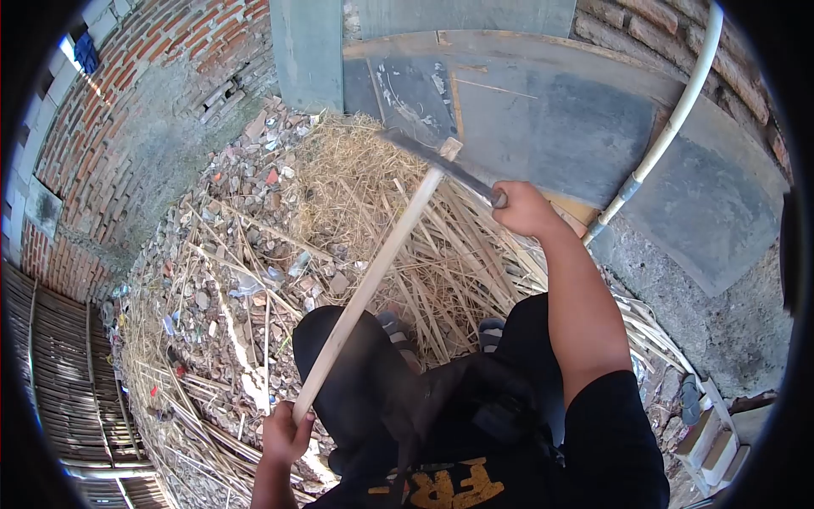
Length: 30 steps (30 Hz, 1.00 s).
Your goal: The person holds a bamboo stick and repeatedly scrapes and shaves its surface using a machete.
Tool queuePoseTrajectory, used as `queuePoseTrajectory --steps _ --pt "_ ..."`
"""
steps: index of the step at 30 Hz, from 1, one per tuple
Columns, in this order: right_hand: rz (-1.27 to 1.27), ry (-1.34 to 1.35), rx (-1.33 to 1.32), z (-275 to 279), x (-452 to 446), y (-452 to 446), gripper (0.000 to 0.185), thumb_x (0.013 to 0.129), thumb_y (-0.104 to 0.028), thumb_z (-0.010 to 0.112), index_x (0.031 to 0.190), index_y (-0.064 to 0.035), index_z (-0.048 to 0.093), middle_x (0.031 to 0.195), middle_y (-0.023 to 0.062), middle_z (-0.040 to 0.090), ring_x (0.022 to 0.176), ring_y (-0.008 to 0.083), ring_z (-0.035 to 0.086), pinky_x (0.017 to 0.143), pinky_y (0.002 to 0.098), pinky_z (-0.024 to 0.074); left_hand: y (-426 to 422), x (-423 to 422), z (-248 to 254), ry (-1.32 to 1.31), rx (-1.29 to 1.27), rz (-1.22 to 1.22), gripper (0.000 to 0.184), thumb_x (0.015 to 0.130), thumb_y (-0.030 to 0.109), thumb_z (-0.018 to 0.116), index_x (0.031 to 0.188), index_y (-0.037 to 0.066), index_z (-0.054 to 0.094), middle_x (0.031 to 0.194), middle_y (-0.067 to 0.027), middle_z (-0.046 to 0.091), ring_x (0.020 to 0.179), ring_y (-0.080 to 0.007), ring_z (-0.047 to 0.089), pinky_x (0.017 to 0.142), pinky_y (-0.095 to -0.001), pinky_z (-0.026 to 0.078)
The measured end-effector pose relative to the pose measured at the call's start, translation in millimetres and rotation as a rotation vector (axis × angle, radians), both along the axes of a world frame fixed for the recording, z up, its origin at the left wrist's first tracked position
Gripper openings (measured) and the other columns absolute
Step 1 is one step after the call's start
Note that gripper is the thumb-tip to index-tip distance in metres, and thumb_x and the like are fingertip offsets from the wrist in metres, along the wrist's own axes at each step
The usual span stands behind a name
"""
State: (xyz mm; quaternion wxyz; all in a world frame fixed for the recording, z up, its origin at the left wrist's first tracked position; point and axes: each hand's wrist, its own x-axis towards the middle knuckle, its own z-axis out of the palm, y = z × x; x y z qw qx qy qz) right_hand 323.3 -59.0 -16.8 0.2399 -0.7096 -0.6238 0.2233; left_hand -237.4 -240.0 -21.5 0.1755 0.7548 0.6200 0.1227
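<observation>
A pickaxe with a pale wooden handle (369, 284) and a long dark metal head (466, 176) slants across the view in front of my knees. My left hand (287, 434) is closed round the lower end of the handle, at bottom left. At the upper right, my right hand (523, 209) grips one end of the metal head, fingers wrapped round it. The head's other end points away to the upper left. A short stub of the handle sticks out beyond the head.
Rubble (229, 280) covers the ground with dry straw (339, 174) and bamboo strips (458, 254). Grey panels (551, 114) lean at the back, beside a white pipe (678, 114). A brick wall (136, 127) stands left, above woven bamboo (64, 365). My knees are bent.
</observation>
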Motion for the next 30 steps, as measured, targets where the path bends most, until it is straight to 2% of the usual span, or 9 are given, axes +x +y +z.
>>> queuePoseTrajectory --steps 3,7,10,11,14,17,20,23,30 --pt "-0.087 0.028 0.001 1 14 0 0.041 0.078 -0.017 0.070 0.116 -0.0036 0.071 0.094 0.0223 0.073 0.092 0.0355 0.071 0.084 0.0429 0.0555 -1 5 8 0.017 -0.012 0.007 0.030 0.091 0.025 0.076 0.090 0.001 0.059 0.057 -0.0142 0.062 0.051 -0.0346 0.066 0.050 -0.0422 0.051" --pt "0.142 -0.100 -0.062 31 -20 -18 0.037 0.075 -0.016 0.072 0.111 -0.0104 0.073 0.095 0.0174 0.073 0.094 0.0376 0.070 0.083 0.0459 0.0548 2 6 3 -0.012 -0.020 -0.006 0.030 0.091 0.026 0.076 0.090 0.001 0.059 0.058 -0.0153 0.062 0.053 -0.0369 0.066 0.051 -0.0436 0.052" --pt "0.329 -0.168 -0.064 34 -42 -25 0.032 0.073 -0.012 0.073 0.105 -0.0082 0.074 0.088 0.0193 0.072 0.083 0.0385 0.068 0.074 0.0436 0.0530 3 4 -9 -0.040 -0.024 -0.011 0.031 0.092 0.027 0.076 0.091 0.001 0.059 0.058 -0.0153 0.062 0.054 -0.0381 0.066 0.052 -0.0446 0.052" --pt "0.344 -0.158 -0.038 28 -40 -22 0.031 0.074 -0.013 0.073 0.105 -0.0082 0.074 0.084 0.0181 0.071 0.080 0.0329 0.068 0.072 0.0421 0.0517 1 3 -11 -0.052 -0.023 -0.008 0.031 0.092 0.028 0.076 0.091 0.001 0.059 0.058 -0.0153 0.062 0.054 -0.0385 0.066 0.052 -0.0449 0.052" --pt "0.106 0.030 -0.130 12 -9 -3 0.031 0.076 -0.015 0.069 0.106 -0.0077 0.073 0.093 0.0168 0.073 0.089 0.0339 0.070 0.079 0.0435 0.0538 0 12 6 0.027 -0.102 0.033 0.028 0.095 0.024 0.069 0.091 -0.002 0.059 0.063 -0.0159 0.063 0.058 -0.0310 0.069 0.053 -0.0406 0.050" --pt "-0.188 0.171 0.082 -9 24 6 0.033 0.077 -0.016 0.068 0.108 -0.0040 0.072 0.092 0.0182 0.073 0.086 0.0307 0.070 0.078 0.0413 0.0530 1 0 -5 -0.126 -0.005 -0.048 0.031 0.095 0.028 0.074 0.090 0.002 0.058 0.057 -0.0140 0.060 0.052 -0.0352 0.065 0.051 -0.0432 0.050" --pt "-0.220 0.353 0.001 -7 33 -2 0.037 0.079 -0.018 0.069 0.112 -0.0019 0.071 0.093 0.0195 0.074 0.084 0.0302 0.070 0.078 0.0412 0.0533 2 3 3 -0.103 -0.083 -0.015 0.027 0.097 0.024 0.072 0.090 0.002 0.057 0.058 -0.0134 0.061 0.052 -0.0324 0.065 0.051 -0.0409 0.049" --pt "-0.201 0.223 0.189 3 31 -9 0.038 0.079 -0.018 0.068 0.113 -0.0021 0.070 0.089 0.0199 0.073 0.081 0.0317 0.071 0.077 0.0419 0.0535 2 16 12 -0.179 -0.045 -0.026 0.024 0.097 0.019 0.071 0.093 0.001 0.056 0.065 -0.0153 0.064 0.057 -0.0313 0.067 0.054 -0.0396 0.049" --pt "-0.355 0.115 0.297 18 15 -11 0.038 0.078 -0.019 0.068 0.114 -0.0045 0.071 0.080 0.0207 0.071 0.079 0.0366 0.071 0.076 0.0442 0.0542 -1 34 19 -0.192 -0.056 -0.018 0.021 0.098 0.008 0.065 0.115 -0.002 0.059 0.082 -0.0209 0.069 0.070 -0.0371 0.070 0.062 -0.0409 0.052"
